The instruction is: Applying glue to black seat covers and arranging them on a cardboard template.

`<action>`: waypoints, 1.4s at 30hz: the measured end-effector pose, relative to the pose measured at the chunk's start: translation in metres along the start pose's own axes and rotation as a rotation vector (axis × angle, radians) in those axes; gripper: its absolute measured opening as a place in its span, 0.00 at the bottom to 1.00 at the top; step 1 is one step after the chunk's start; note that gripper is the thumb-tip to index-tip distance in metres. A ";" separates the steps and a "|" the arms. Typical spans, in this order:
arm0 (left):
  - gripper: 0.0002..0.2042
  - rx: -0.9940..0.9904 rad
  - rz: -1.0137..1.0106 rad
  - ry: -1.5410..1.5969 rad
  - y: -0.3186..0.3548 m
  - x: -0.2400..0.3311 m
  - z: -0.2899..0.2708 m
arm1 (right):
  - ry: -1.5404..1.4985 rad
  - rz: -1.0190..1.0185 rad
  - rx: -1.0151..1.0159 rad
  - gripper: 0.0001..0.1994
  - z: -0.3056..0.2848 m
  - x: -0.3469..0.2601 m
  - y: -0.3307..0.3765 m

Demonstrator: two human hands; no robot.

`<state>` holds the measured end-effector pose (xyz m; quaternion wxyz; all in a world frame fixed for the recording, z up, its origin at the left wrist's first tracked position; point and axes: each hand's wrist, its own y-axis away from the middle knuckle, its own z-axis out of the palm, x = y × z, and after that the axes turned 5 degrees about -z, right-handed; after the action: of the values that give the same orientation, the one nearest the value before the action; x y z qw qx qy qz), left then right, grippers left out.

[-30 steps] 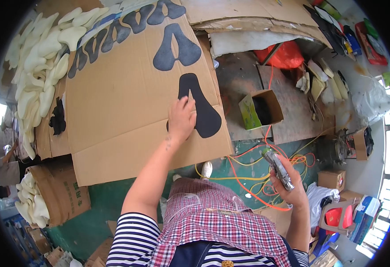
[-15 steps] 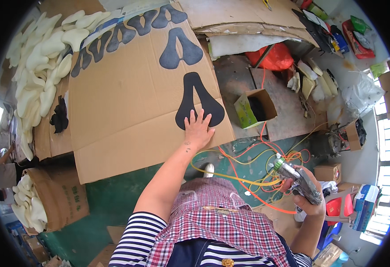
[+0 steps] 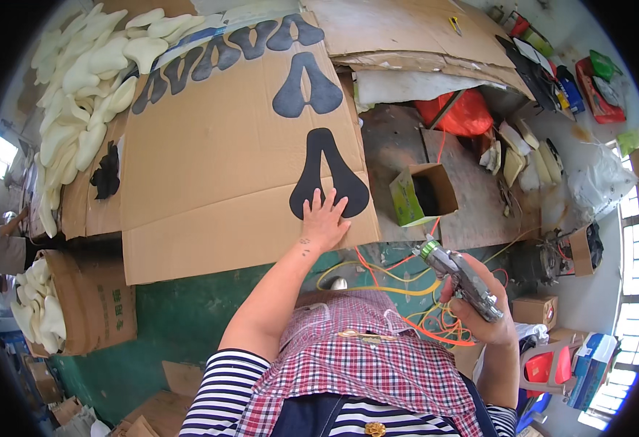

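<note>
Hands apart, the person in the checked apron (image 3: 334, 349) works with both arms bent forward at the elbow. Nearer the body, out to the right, the right hand (image 3: 485, 306) is wrapped round a metal spray gun (image 3: 466, 282), its green-ringed front end tilted up and leftward. Further forward, the left hand (image 3: 324, 222) lies palm down with its fingers spread and pressing on nothing but flat material.

That material is a black slotted piece (image 3: 347, 183): its broad end sits under the left fingertips, and its narrow end points away beyond them. It lies on a cardboard sheet (image 3: 210, 182) that stretches out to the left of that hand. The spray gun is apart from the piece, off to its right and closer to the body.

Just beyond the right hand stands a green-sided box (image 3: 409, 200), its top gaping; something dark is inside, though I can't tell what. Well to the left of the left hand, a big brown carton (image 3: 104, 306) is stuffed with cream-coloured pads (image 3: 39, 309). Past the left fingers lies a greyer slotted piece (image 3: 289, 96), then a row of similar pieces (image 3: 201, 70), and far off to their left a heap of cream shapes (image 3: 90, 95).
</note>
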<state>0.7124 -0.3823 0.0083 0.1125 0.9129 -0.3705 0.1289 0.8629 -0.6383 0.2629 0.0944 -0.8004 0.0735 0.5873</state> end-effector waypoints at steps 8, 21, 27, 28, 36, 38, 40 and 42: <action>0.29 -0.025 -0.016 0.010 -0.001 -0.001 0.002 | -0.042 -0.004 -0.051 0.28 -0.001 0.001 -0.004; 0.30 -0.050 -0.015 0.012 -0.003 -0.001 0.004 | 0.065 0.007 0.018 0.29 -0.013 0.000 0.014; 0.30 -0.042 -0.012 0.018 -0.003 -0.003 0.006 | -0.044 0.067 0.206 0.31 -0.023 0.000 0.021; 0.30 -0.037 -0.010 0.017 -0.003 -0.003 0.007 | -0.044 0.068 0.206 0.31 -0.024 -0.001 0.022; 0.30 0.018 0.005 0.027 -0.003 -0.003 0.011 | -0.071 0.074 0.220 0.32 -0.019 0.003 0.019; 0.30 0.021 0.005 0.033 -0.003 -0.004 0.012 | -0.062 0.088 0.208 0.32 -0.025 0.001 0.022; 0.30 0.026 0.004 0.020 -0.003 -0.003 0.011 | -0.061 0.084 0.179 0.32 -0.029 0.004 0.025; 0.30 0.019 -0.002 0.019 -0.003 -0.002 0.010 | -0.095 0.080 0.091 0.32 -0.030 0.004 0.026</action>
<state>0.7144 -0.3818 -0.0022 0.1075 0.9132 -0.3671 0.1408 0.8862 -0.6711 0.2660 0.1105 -0.7629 0.1274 0.6241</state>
